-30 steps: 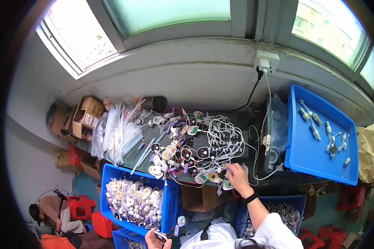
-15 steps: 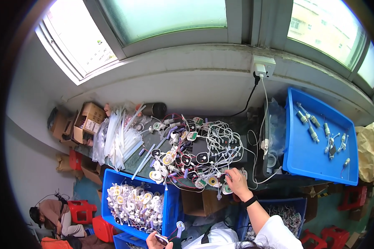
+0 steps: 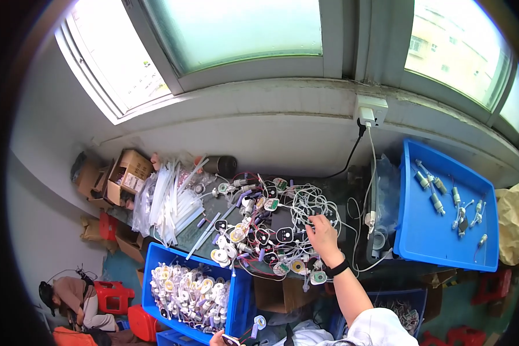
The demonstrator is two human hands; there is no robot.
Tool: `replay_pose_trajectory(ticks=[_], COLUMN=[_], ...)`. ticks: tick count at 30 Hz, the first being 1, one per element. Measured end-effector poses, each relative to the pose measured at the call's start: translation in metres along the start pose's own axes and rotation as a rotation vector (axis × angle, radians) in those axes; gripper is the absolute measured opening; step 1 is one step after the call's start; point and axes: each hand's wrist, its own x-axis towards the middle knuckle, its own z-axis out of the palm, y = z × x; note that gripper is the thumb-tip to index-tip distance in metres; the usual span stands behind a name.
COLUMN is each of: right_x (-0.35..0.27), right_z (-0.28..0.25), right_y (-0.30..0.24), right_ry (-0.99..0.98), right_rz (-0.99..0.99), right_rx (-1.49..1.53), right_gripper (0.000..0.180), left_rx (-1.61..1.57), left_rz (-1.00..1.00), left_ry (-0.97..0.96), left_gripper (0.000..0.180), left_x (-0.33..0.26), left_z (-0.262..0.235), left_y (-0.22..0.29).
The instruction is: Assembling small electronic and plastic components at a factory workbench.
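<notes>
My right hand (image 3: 324,236), with a black band at its wrist, is over the white cables (image 3: 307,199) on the bench. Its fingers are bent close together at the dark multi-port box (image 3: 281,218); what they pinch, if anything, is too small to make out. At the lower edge my left hand (image 3: 217,339) holds a small electronic module (image 3: 230,340) with a dark face and light rim. Next to it is a round white part (image 3: 260,322) with a purple piece on wires. Several wired modules (image 3: 284,234) with black faces lie left of my right hand.
A blue crate (image 3: 234,300) full of white parts stands at the front left. Clear plastic tubes (image 3: 173,202) lie at the bench's left. On the right sits a blue tray (image 3: 438,248) with several pump-like parts. A wall socket (image 3: 372,109) feeds cords. A person (image 3: 69,300) sits far left.
My right hand has moved up and away from the bench's front edge, onto the cables by the dark box. My left hand and its module have sunk lower in view as the view tilted up.
</notes>
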Motion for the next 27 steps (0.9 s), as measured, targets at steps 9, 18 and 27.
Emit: replay_pose_trajectory(ticks=[9, 18, 27], right_x=[0.037, 0.027, 0.036], right_z=[0.048, 0.072, 0.053], right_y=[-0.002, 0.004, 0.004], right_ry=[-0.165, -0.149, -0.329], right_rz=[0.024, -0.071, -0.113], right_rx=[-0.234, -0.222, -0.205], right_gripper=[0.024, 0.013, 0.010], left_rx=[-0.018, 0.036, 0.013], left_rz=[-0.025, -0.103, -0.154], left_ry=[0.056, 0.043, 0.026], left_gripper=[0.055, 0.053, 0.056], left_x=[0.010, 0.027, 0.045], left_z=[0.014, 0.010, 0.016], left_y=[0.010, -0.006, -0.014])
